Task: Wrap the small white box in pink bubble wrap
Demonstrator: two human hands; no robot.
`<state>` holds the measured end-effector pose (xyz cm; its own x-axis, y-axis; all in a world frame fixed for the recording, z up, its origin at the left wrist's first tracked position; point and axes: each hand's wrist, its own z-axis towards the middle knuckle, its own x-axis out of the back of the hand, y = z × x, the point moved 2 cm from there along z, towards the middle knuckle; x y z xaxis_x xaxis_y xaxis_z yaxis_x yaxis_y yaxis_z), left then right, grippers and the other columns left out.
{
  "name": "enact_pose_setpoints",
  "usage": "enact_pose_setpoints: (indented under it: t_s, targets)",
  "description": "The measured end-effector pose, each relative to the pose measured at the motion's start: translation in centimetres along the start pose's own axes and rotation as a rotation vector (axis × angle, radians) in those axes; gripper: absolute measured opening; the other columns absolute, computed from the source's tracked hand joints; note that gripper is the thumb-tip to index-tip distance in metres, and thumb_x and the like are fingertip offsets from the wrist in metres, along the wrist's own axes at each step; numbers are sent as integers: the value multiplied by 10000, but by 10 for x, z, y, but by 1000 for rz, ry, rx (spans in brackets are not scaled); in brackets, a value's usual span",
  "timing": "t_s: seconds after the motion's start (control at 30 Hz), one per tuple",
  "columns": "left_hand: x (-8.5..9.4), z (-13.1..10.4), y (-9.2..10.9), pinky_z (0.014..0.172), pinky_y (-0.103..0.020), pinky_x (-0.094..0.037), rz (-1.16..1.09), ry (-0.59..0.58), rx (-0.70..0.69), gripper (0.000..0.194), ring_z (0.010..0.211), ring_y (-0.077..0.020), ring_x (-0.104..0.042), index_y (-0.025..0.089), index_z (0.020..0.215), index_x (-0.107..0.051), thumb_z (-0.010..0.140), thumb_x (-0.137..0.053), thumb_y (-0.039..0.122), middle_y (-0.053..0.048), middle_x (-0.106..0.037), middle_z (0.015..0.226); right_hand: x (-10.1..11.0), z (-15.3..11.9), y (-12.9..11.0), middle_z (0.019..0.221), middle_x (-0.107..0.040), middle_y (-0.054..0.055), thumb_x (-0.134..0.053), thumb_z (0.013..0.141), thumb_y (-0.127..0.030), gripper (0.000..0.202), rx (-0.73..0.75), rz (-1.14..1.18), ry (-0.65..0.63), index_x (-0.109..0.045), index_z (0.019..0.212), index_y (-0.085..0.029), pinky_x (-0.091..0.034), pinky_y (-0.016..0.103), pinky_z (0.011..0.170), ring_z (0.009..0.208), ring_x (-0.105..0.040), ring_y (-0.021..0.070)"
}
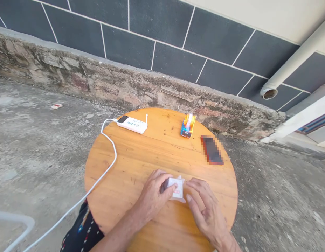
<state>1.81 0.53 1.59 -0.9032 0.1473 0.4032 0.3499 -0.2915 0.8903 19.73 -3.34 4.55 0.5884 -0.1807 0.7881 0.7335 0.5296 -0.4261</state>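
Observation:
A small whitish box in clear plastic wrap (179, 189) is near the front middle of the round wooden table. My left hand (156, 190) grips it from the left, the thumb lying over its top and the fingers behind it. Loose wrap sticks out at the box's right side. Just right of the box, my right hand (204, 206) has its thumb and fingers apart, with nothing between them. The box's left part is hidden by my left hand.
On the round table (152, 154) are a white power bank-like device (133, 125) with a white cable (113, 154), a tape dispenser (188, 126) and a blurred dark phone-like slab (213, 150). Behind stands a stone-based wall (112, 84). A small packet (56, 106) lies on the ground.

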Motion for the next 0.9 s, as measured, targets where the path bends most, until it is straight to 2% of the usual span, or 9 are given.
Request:
enact_pose_setpoints:
  t_s: [0.13,0.2,0.33,0.43,0.53,0.67,0.9]
  targets:
    - [-1,0,-2,865,-334,-457,-3,0,7,185,965,-205,-546,210,1012,-635,840,-573,235,-42,-607,980,-11,-5,5,1328,-446,126,-571,844,-278,534,-36,-88,-87,-377,1337,-210,-401,473,984,1229,-426,295]
    - [-3,1,-4,859,-339,-464,5,-6,20,204,963,-208,-549,209,1037,-629,846,-561,239,-46,-605,986,-18,-6,7,1339,-453,125,-591,830,-289,609,-43,-118,-94,-325,1372,-207,-381,491,996,1233,-423,302]
    - [-2,-1,-6,868,-336,-477,-20,-6,23,283,987,-202,-555,211,1139,-582,861,-546,254,-49,-600,1038,-24,-3,10,1245,-542,100,-577,830,-236,531,-74,-94,-61,-368,1318,-225,-405,470,946,1146,-493,281]
    - [3,-6,-7,934,-336,-459,-32,27,-36,313,1080,-195,-529,219,1202,-546,893,-493,242,-62,-565,1148,-24,0,10,1218,-557,88,-592,814,-216,507,-66,-73,-62,-404,1284,-236,-405,457,928,1124,-500,278]
    - [6,-9,-8,970,-347,-443,13,64,-132,300,1136,-201,-500,223,1185,-567,901,-472,212,-76,-523,1204,-23,3,10,1214,-555,87,-601,809,-207,505,-45,-53,-64,-413,1276,-241,-389,458,929,1125,-492,279]
    - [2,-8,-11,955,-347,-459,56,70,-228,309,1113,-196,-512,230,1162,-598,894,-466,154,-81,-501,1204,-22,5,10,1199,-555,89,-599,809,-202,489,-36,-30,-70,-424,1263,-240,-387,450,909,1104,-495,277]
    - [-2,-6,-14,891,-304,-500,21,66,-219,275,1045,-175,-541,222,1066,-651,889,-460,136,-81,-465,1226,-20,7,9,1185,-554,84,-604,808,-202,460,-34,-2,-81,-443,1238,-230,-386,431,903,1093,-492,264]
